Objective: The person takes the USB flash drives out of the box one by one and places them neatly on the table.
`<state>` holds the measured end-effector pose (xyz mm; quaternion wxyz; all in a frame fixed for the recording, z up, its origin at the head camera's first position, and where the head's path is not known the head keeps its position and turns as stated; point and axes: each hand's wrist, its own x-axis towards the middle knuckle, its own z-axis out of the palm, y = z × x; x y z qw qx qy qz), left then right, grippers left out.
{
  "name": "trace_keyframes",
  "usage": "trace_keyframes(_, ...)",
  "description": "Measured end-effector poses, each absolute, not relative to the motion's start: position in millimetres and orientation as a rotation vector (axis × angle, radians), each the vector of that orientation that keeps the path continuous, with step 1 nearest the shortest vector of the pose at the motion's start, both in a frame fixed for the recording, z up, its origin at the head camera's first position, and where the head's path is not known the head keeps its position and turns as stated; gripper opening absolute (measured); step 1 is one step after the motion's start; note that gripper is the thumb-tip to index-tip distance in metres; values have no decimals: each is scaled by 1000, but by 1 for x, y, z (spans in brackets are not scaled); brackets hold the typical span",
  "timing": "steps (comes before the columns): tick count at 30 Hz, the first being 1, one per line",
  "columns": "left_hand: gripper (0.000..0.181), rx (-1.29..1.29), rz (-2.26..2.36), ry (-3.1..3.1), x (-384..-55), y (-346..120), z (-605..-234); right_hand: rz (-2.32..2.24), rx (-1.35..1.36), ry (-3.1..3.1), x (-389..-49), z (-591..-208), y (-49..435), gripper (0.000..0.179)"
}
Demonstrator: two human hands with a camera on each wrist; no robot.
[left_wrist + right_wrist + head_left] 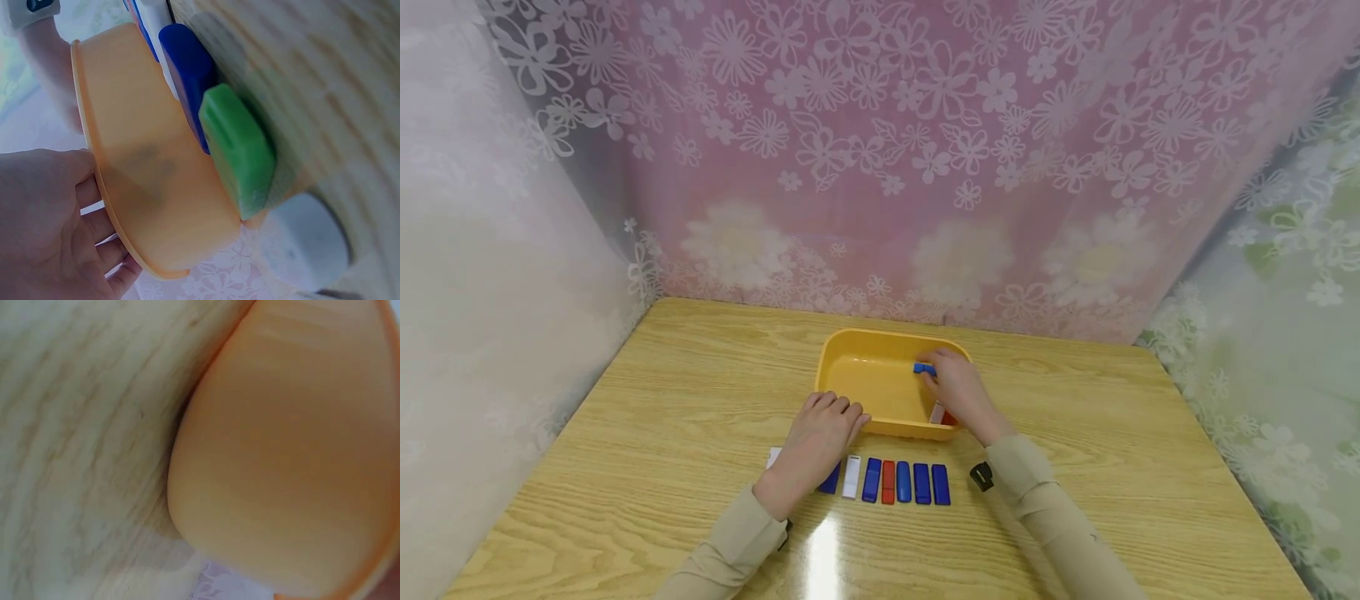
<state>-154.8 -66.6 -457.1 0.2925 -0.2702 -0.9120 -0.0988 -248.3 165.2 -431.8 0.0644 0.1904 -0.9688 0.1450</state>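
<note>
A shallow yellow plastic tub stands on the table. My left hand holds its near left rim, and in the left wrist view the fingers reach over the edge. Inside the tub, toward its right side, my right hand pinches a small blue oblong stick. Below that hand lie a white piece and a red piece, partly hidden. The right wrist view shows only the tub's outer wall and the table, not the pinched stick.
Before the tub lies a row of small oblong pieces: several blue, one red and white ones. My left hand covers part of the row; the left wrist view shows a green piece there. A flowered curtain hangs behind the table.
</note>
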Motion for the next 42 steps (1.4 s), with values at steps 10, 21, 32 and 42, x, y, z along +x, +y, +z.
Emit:
trace_keyframes(10,25,-716,-242,-2447,-155,-67,-458,266,677,-2928,-259,-449,163,26)
trace_keyframes(21,24,-707,-243,-2438,-156,-67,-458,300,713,-2950,-256,-448,164,30)
trace_keyframes(32,26,-712,-233,-2440,-157,-67,-458,316,738,-2915,-257,-448,165,20)
trace_keyframes(42,26,-713,-235,-2438,-156,-67,-458,611,683,-2853,-256,-445,166,21)
